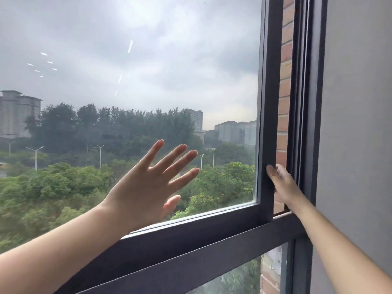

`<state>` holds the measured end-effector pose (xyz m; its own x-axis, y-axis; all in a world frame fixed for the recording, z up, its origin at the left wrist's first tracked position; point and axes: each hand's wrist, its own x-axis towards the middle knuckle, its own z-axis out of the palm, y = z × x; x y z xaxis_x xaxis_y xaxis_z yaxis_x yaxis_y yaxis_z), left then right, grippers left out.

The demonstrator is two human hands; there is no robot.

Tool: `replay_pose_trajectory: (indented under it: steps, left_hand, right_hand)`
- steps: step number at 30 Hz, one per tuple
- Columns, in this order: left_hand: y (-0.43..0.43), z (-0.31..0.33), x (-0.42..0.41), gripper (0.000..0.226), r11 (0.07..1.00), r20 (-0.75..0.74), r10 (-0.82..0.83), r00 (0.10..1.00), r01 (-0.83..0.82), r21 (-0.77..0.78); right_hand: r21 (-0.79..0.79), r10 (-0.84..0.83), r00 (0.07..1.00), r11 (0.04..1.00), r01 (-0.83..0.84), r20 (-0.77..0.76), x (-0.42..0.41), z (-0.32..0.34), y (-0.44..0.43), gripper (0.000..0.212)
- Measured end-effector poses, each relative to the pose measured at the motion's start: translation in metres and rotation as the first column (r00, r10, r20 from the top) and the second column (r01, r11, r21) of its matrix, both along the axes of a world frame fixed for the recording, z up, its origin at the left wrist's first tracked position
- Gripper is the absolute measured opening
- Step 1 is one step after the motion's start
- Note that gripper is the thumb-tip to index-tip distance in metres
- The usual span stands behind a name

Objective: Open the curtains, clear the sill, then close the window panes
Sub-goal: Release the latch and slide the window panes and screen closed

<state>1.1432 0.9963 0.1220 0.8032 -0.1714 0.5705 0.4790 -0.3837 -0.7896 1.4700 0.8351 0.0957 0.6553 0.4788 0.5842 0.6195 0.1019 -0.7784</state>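
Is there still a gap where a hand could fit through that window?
Only a narrow slot, between the sliding pane's dark edge and the outer frame, brick wall showing through. Its lower end is crowded: the right hand grips the edge there. The left hand is spread open against the glass.

Dark window frame's lower rail (pixel 191 257), the sliding pane (pixel 148 81) seated along it, nearly closed
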Motion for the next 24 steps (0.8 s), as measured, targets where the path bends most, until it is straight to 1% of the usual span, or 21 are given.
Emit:
replay_pose_trajectory:
  steps: [1, 3, 4, 5, 7, 9, 11, 14, 16, 18, 20, 24]
  left_hand:
    - [0.0, 0.0, -0.001, 0.067, 1.0, -0.002, 0.012, 1.0, -0.012, 0.002]
    - [-0.002, 0.0, -0.002, 0.068, 1.0, -0.008, 0.027, 1.0, -0.027, -0.004]
    - [-0.002, -0.001, -0.002, 0.066, 1.0, -0.008, 0.029, 1.0, -0.029, -0.008]
    - [-0.002, -0.001, -0.002, 0.065, 0.999, -0.008, 0.032, 0.999, -0.032, -0.009]
    - [-0.001, -0.001, -0.001, 0.065, 0.999, -0.003, 0.034, 0.999, -0.034, 0.0]
    - [0.0, -0.001, -0.001, 0.065, 0.999, 0.002, 0.031, 1.0, -0.031, 0.01]
    - [0.0, 0.0, -0.001, 0.066, 1.0, 0.006, 0.029, 1.0, -0.029, 0.012]
    - [-0.001, 0.001, -0.003, 0.067, 1.0, 0.005, 0.029, 1.0, -0.029, 0.013]
    - [-0.001, 0.001, -0.005, 0.068, 1.0, 0.007, 0.027, 1.0, -0.027, 0.007]
    - [-0.001, 0.0, -0.008, 0.066, 1.0, 0.01, 0.028, 1.0, -0.028, 0.005]
    - [0.001, 0.001, -0.012, 0.065, 1.0, 0.009, 0.031, 0.999, -0.031, 0.003]
    - [0.004, 0.0, -0.02, 0.065, 0.999, 0.003, 0.044, 0.999, -0.044, 0.01]
  right_hand:
    - [0.007, 0.02, 0.999, 1.0, -0.019, -0.028, -0.002, 0.014, -0.001, 0.077]
    - [0.092, 0.019, 0.998, 0.996, -0.014, -0.062, -0.004, 0.05, -0.002, 0.11]
    - [0.121, 0.011, 0.999, 0.993, -0.004, -0.053, -0.005, 0.068, 0.001, 0.118]
    - [0.133, 0.011, 0.999, 0.991, -0.004, -0.052, -0.006, 0.083, 0.006, 0.116]
    - [0.176, 0.018, 0.997, 0.984, -0.005, -0.073, -0.008, 0.102, 0.019, 0.102]
    - [0.262, -0.037, 0.997, 0.963, 0.055, -0.074, -0.01, 0.104, 0.03, 0.086]
    - [0.324, -0.105, 0.992, 0.938, 0.12, -0.062, -0.011, 0.1, 0.036, 0.077]
    - [0.314, -0.156, 0.984, 0.933, 0.176, -0.087, -0.018, 0.099, 0.035, 0.079]
    - [0.31, -0.169, 0.982, 0.932, 0.188, -0.085, -0.021, 0.099, 0.036, 0.074]
    - [0.311, -0.18, 0.98, 0.93, 0.198, -0.085, -0.026, 0.099, 0.036, 0.077]
    - [0.306, -0.192, 0.978, 0.929, 0.208, -0.085, -0.033, 0.099, 0.036, 0.075]
    - [0.287, -0.195, 0.976, 0.933, 0.216, -0.101, -0.04, 0.1, 0.037, 0.083]
